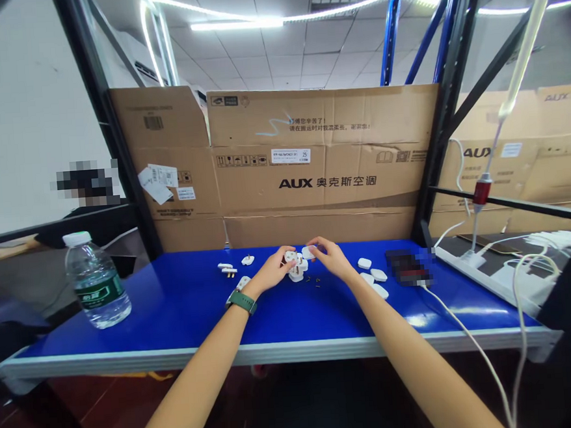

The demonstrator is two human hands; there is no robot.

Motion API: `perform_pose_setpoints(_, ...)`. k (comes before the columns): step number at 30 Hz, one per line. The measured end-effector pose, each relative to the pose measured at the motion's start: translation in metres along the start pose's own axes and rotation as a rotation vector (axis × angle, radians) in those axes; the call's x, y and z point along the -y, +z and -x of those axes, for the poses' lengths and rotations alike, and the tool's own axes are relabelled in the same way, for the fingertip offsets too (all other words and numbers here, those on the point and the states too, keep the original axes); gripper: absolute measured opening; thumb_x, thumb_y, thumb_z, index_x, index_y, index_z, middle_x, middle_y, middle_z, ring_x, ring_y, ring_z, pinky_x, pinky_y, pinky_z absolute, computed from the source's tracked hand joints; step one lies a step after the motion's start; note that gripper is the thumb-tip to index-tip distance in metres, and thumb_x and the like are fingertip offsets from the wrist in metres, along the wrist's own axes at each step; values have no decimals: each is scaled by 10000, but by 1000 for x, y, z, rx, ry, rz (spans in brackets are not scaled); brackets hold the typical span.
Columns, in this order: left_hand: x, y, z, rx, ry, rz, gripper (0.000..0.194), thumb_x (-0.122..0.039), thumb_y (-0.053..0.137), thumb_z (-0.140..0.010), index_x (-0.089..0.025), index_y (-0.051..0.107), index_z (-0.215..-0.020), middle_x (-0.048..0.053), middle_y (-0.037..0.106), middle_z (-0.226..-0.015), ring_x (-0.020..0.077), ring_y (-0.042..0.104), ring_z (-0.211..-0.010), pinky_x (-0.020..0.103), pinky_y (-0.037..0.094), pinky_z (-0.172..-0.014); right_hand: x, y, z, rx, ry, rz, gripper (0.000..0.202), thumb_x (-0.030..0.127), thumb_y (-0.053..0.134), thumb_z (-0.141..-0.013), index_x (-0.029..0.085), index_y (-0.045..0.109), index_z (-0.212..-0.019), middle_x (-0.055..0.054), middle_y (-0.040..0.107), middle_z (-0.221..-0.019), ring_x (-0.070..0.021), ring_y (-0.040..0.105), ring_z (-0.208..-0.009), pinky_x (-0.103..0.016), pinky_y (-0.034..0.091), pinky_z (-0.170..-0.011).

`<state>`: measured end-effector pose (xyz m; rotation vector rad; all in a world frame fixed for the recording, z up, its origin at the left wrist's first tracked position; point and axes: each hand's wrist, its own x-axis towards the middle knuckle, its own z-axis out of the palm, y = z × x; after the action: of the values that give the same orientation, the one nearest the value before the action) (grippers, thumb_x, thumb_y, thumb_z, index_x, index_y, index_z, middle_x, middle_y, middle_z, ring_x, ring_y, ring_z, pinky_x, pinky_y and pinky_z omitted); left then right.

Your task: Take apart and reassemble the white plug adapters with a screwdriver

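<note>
You have one left hand (276, 271), one right hand (331, 258), one green-strapped watch (243, 302), one water bottle (97, 282), four loose white covers (378, 274), one held white cover (308, 252), at least three white plug pieces (248, 260), and a white cluster (296, 273) too crowded to count.

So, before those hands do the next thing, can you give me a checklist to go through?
1. Left hand has hold of a chunky white part: ok, it is at the fingertips.
2. Right hand has hold of a flat white piece: ok, it is pinched by its edge.
3. Those two match up: cannot tell, the details are too small.
4. Small metal bits kept together: not ok, they lie loose near the hands.
5. Water bottle out of the way: ok, it stands capped, well apart from both hands.
</note>
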<state>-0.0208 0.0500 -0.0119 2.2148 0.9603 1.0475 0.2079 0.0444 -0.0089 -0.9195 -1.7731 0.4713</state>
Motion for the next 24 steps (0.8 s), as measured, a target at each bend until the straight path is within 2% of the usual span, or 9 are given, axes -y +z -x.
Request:
perform_pose_setpoints(4, -6, -2, 2, -16, 0, -80, 373, -328, 656, -865, -194, 537, -1192, 50, 691, -1038, 200, 659, -907, 316, 513, -827, 0, 1, 0, 9, -26, 136, 271, 389, 577, -930, 191, 739, -1019, -69, 762, -1026, -218, 686, -950, -338, 498, -887)
perform_pose_setpoints(7, -7, -2, 3, 4, 39, -121, 333, -362, 679, -857, -210, 572, -1133, 21, 695, -983, 184, 647, -860, 287, 496, -785, 1, 4, 3, 50, -29, 144, 262, 366, 644, -900, 197, 743, -1075, -79, 759, -1093, -236, 687, -1024, -371, 491, -947)
perform_pose_setpoints(10, -6, -2, 3, 7, 59, -177, 353, -400, 678, -863, -212, 595, -1150, 18, 696, -964, 182, 637, -841, 283, 486, -774, 0, 6, 5, 117, -54, 125, 411, 274, 762, -790, 195, 709, -1190, -99, 727, -1199, -252, 674, -1096, -396, 486, -993)
perform_pose_setpoints(13, -6, -1, 3, 22, 60, -204, 389, -407, 681, -862, -203, 613, -1186, 32, 704, -971, 188, 636, -837, 296, 489, -787, -3, 7, 7, 159, -90, 112, 518, 167, 767, -748, 186, 674, -1258, -120, 694, -1265, -254, 652, -1159, -404, 473, -1028)
perform_pose_setpoints(19, -5, -1, 0, 2, 114, -182, 361, -355, 658, -893, -189, 629, -1212, 73, 712, -1088, 213, 652, -954, 335, 496, -903, -3, 8, 7, 173, -154, 111, 488, 183, 722, -802, 191, 655, -1285, -123, 684, -1269, -250, 636, -1179, -413, 455, -1054)
perform_pose_setpoints(24, -8, -2, -1, -24, 136, -192, 312, -303, 644, -900, -185, 655, -1190, 110, 676, -1222, 244, 624, -1111, 388, 456, -1028, -3, 10, 7, 151, -124, 73, 525, 202, 636, -841, 212, 578, -1363, -113, 647, -1334, -255, 592, -1250, -428, 408, -1101)
